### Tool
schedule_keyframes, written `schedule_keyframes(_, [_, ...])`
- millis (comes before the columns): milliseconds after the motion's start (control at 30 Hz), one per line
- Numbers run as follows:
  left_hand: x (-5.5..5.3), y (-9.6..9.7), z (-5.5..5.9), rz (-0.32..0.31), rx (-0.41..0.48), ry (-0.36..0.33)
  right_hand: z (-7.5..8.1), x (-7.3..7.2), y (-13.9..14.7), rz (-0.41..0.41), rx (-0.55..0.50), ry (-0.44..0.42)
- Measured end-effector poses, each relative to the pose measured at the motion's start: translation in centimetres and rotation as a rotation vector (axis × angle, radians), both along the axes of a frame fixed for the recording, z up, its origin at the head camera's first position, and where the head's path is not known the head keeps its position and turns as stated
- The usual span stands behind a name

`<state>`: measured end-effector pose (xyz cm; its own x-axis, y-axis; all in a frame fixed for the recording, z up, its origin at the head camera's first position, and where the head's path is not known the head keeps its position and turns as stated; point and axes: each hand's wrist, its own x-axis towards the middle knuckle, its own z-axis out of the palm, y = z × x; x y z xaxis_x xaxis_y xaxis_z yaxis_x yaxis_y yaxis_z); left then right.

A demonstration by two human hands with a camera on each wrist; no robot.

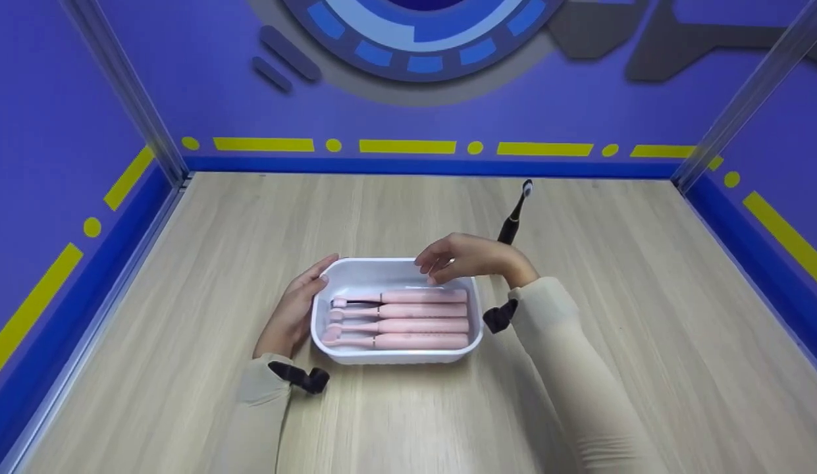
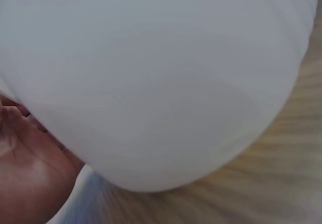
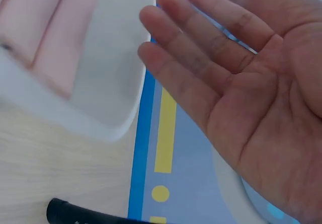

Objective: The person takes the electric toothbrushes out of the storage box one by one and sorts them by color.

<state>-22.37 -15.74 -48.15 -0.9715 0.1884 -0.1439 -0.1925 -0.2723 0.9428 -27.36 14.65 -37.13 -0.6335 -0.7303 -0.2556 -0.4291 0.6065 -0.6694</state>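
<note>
A white plastic box (image 1: 395, 359) with rounded corners stands in front of me. Several pink electric toothbrushes (image 1: 421, 327) lie side by side inside, heads to the left. A dark strip shows beside the neck of the farthest one. My left hand (image 1: 295, 306) grips the box's left end, thumb at the rim. In the left wrist view, the box's pale wall (image 2: 161, 93) hides most of that hand. Over the far right rim hovers my right hand (image 1: 471, 255), fingers loosely bent and holding nothing; its bare palm (image 3: 261, 103) faces the right wrist camera.
Beyond my right hand a black electric toothbrush (image 1: 509, 229) lies on the wooden table (image 1: 263, 217), its white-bristled head pointing away, its lower end hidden by the hand. Blue-purple panels (image 1: 204, 85) wall in the back and both sides.
</note>
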Motion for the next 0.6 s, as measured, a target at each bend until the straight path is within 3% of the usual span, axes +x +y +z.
schedule_keyframes(600, [0.0,0.0,0.1,0.007,-0.011,-0.011,-1.6,-0.3,-2.8,-0.001,0.169,-0.072])
